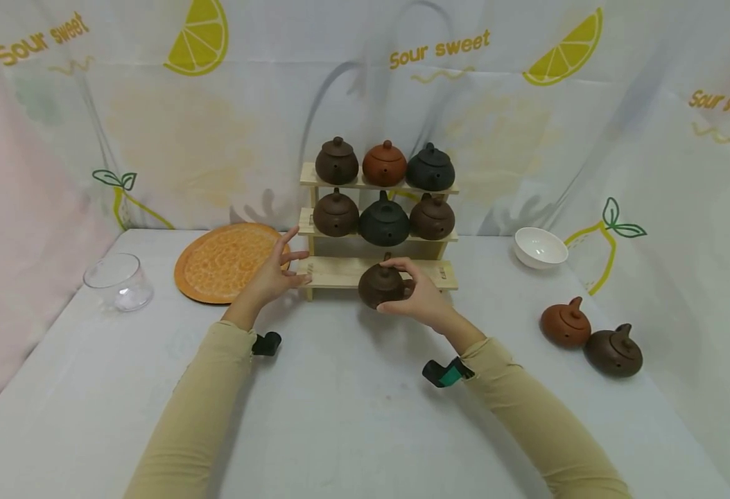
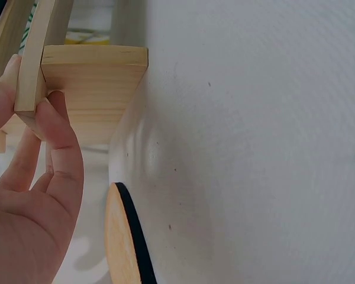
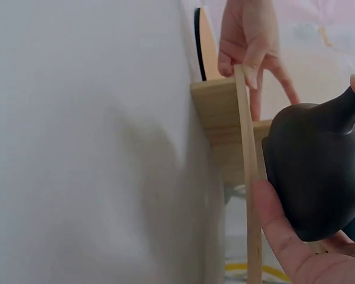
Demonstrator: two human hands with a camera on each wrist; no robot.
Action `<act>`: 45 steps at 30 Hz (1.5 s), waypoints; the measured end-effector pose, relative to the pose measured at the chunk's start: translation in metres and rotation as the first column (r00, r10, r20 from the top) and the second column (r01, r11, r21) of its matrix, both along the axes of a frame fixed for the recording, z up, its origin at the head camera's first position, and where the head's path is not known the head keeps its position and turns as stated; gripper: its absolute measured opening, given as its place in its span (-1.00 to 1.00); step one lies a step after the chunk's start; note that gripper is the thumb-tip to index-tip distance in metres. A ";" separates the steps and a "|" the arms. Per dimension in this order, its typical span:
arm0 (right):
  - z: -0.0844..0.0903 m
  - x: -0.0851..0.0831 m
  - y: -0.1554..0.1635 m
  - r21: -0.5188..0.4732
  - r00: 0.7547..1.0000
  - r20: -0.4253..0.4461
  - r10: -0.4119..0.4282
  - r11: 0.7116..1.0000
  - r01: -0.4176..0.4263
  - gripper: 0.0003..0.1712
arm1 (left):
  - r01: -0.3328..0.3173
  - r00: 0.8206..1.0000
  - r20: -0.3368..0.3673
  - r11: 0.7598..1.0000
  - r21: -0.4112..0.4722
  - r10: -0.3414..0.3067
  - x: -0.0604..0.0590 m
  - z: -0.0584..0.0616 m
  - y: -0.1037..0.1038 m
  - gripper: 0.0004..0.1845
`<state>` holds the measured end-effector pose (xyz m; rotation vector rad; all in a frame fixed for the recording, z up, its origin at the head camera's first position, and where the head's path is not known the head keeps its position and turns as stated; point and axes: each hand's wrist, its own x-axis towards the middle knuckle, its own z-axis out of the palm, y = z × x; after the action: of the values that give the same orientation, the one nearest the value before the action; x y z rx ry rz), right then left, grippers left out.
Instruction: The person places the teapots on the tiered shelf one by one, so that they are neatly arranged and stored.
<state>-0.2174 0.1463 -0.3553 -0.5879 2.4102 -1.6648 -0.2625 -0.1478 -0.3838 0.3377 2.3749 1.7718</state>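
In the head view, my right hand point(image 1: 426, 298) holds a dark brown teapot point(image 1: 377, 288) just in front of the bottom board of a wooden tiered stand point(image 1: 333, 269). Its thumb is low on the pot and its fingers are near the top. The right wrist view shows the teapot point(image 3: 319, 171) tilted above that board's edge. My left hand point(image 1: 270, 276) is at the board's left end; up close in the left wrist view, thumb and fingers pinch the board end point(image 2: 31, 89). Several teapots line the two upper tiers, among them a red-brown teapot point(image 1: 385, 165) and a black teapot point(image 1: 384, 220).
At right on the white table lie a red-brown teapot point(image 1: 564, 324) and a dark brown teapot point(image 1: 614, 352), with a white bowl point(image 1: 541, 248) behind them. Left of the stand are a round orange mat point(image 1: 227, 263) and a clear glass bowl point(image 1: 118, 281).
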 end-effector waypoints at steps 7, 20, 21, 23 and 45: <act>0.021 0.010 -0.023 -0.055 0.998 0.022 0.056 0.997 -0.055 -0.24 | 0.002 1.000 0.001 1.000 0.011 -0.002 0.000 -0.001 0.001 0.04; -0.010 -0.028 -0.047 -0.077 0.996 0.013 0.091 0.993 -0.090 -0.23 | 0.011 1.000 0.002 0.999 0.036 -0.011 0.000 -0.002 0.000 0.04; -0.010 -0.030 -0.048 -0.080 0.995 0.016 0.095 0.992 -0.093 -0.23 | 0.011 1.000 0.001 0.999 0.037 -0.011 0.000 -0.002 0.000 0.04; -0.009 -0.031 -0.052 -0.083 0.995 0.018 0.101 0.992 -0.099 -0.24 | 0.010 1.000 -0.002 0.999 0.037 -0.009 0.000 -0.002 0.000 0.04; -0.002 -0.037 -0.058 -0.048 0.996 0.045 0.071 0.996 -0.069 -0.22 | 0.003 1.000 0.002 1.000 0.014 -0.003 0.000 0.000 -0.001 0.04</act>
<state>-0.2540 0.0882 -0.3575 -0.6257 2.2970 -1.6907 -0.2630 -0.1486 -0.3840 0.3409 2.3607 1.7875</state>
